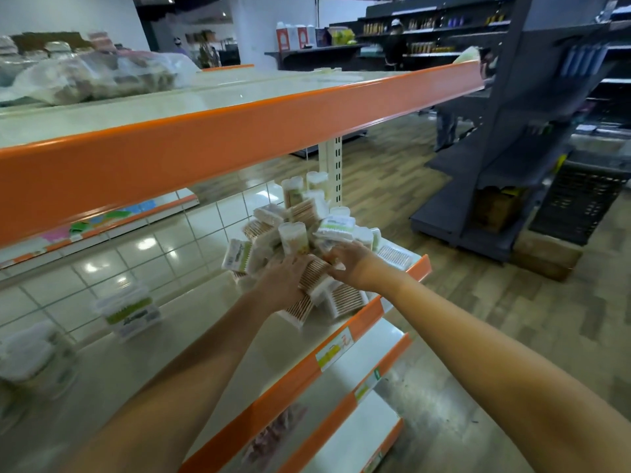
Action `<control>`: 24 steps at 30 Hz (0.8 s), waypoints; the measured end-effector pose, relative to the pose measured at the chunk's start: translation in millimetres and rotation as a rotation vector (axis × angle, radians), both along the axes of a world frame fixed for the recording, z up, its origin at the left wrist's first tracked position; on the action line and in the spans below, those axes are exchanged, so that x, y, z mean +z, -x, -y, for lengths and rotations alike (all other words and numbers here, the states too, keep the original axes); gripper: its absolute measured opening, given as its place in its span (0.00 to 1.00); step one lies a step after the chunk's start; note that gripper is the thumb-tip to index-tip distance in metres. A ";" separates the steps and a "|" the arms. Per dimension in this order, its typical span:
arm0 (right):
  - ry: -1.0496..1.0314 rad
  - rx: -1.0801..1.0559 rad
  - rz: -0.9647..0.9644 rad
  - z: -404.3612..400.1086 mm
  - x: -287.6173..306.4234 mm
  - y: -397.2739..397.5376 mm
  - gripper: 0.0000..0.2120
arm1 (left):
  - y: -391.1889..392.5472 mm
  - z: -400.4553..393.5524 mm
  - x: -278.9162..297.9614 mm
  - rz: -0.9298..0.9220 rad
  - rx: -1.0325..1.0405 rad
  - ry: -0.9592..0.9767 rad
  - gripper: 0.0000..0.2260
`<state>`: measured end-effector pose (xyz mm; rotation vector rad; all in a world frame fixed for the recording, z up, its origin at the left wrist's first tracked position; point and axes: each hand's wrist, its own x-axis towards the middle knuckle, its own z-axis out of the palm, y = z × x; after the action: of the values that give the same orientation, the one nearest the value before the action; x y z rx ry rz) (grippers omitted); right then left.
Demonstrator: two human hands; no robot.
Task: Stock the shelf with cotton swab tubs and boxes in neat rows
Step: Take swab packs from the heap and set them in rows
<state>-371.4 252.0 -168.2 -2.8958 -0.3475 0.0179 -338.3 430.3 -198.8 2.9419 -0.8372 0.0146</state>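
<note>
One jumbled heap of swab packs (300,230), too tangled to be counted, is reached into at the shelf's (191,322) right end by the left hand (285,281), gripping a swab box (316,271), and the right hand (348,264), grip unclear, with two stacked tubs (128,310) set well left.

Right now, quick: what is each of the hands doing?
Left hand: grips a swab box in the pile.
Right hand: fingers on the same box; grip cannot be told.

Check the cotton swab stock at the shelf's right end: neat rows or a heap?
A heap. The cotton swab tubs and boxes lie tipped at mixed angles on the shelf; both hands reach into them.
</note>
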 end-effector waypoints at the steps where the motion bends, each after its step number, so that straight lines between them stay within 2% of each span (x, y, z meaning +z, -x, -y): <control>1: -0.001 -0.005 -0.006 3.0 -0.2 -1.0 0.16 | -0.5 1.4 -0.5 0.016 -0.009 -0.005 0.27; 8: -0.023 0.037 -0.012 9.5 2.5 -12.5 0.14 | -11.7 -2.4 -6.1 -0.029 0.014 0.028 0.26; 15: -0.044 0.065 -0.013 15.4 1.8 -19.9 0.13 | -8.3 0.6 0.4 0.040 0.032 0.168 0.19; 24: -0.041 0.075 -0.022 23.6 5.5 -12.2 0.12 | -0.2 -1.3 13.1 0.121 0.029 0.256 0.10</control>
<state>-359.1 228.4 -162.7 -2.8382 -0.4475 0.0537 -338.1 431.6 -185.7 2.7333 -0.7442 0.2826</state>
